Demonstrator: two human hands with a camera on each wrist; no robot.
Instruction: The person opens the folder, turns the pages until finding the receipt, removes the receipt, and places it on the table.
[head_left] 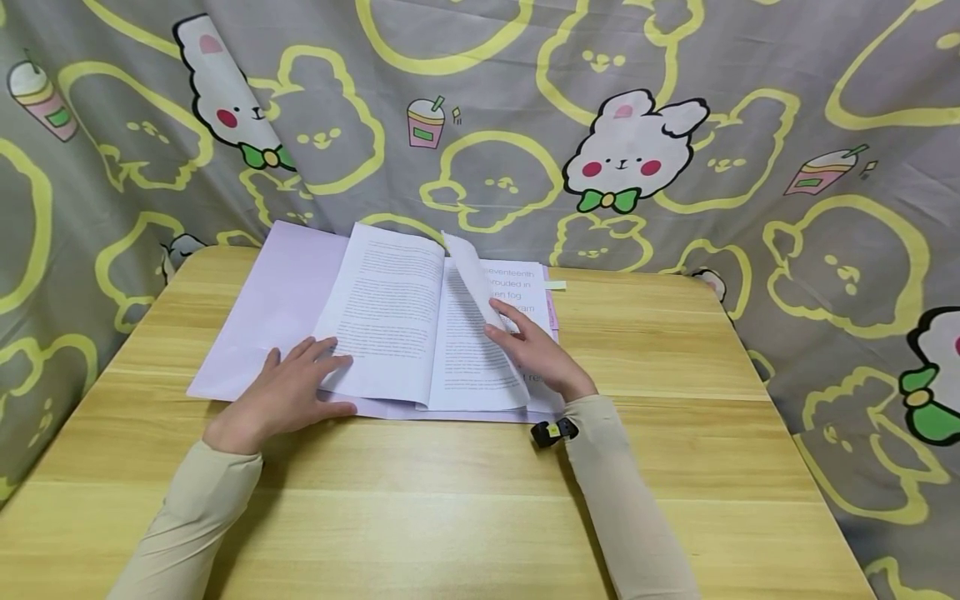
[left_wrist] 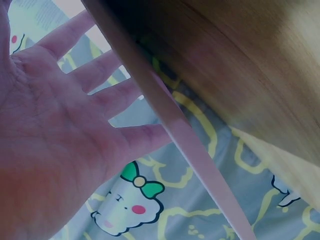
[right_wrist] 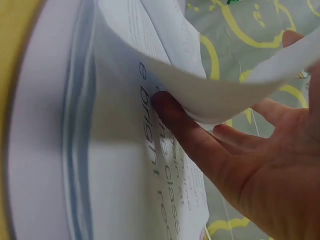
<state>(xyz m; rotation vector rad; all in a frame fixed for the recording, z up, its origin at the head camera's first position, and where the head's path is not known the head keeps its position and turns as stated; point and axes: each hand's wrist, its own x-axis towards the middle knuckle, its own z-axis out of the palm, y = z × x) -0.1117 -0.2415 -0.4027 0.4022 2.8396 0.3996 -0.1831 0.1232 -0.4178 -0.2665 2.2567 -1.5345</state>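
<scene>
An open book (head_left: 386,312) with small printed text lies on its pale purple cover (head_left: 281,279). My right hand (head_left: 542,354) holds a raised page (head_left: 471,279) by its outer edge. In the right wrist view, the thumb is above the bent page (right_wrist: 200,95) and the other fingers are under it, one fingertip by a sheet (right_wrist: 125,175) with large print. My left hand (head_left: 285,392), fingers spread and nearly straight, rests at the lower left of the left-hand page. The left wrist view shows its open palm (left_wrist: 55,115), fingertips partly hidden behind a pale edge.
The wooden table (head_left: 420,508) carries the book near its back edge. Behind it hangs a grey curtain (head_left: 487,100) with yellow outlines and rabbits. Pale tabs (head_left: 555,286) stick out at the book's right side. A black band (head_left: 553,432) is on the right wrist.
</scene>
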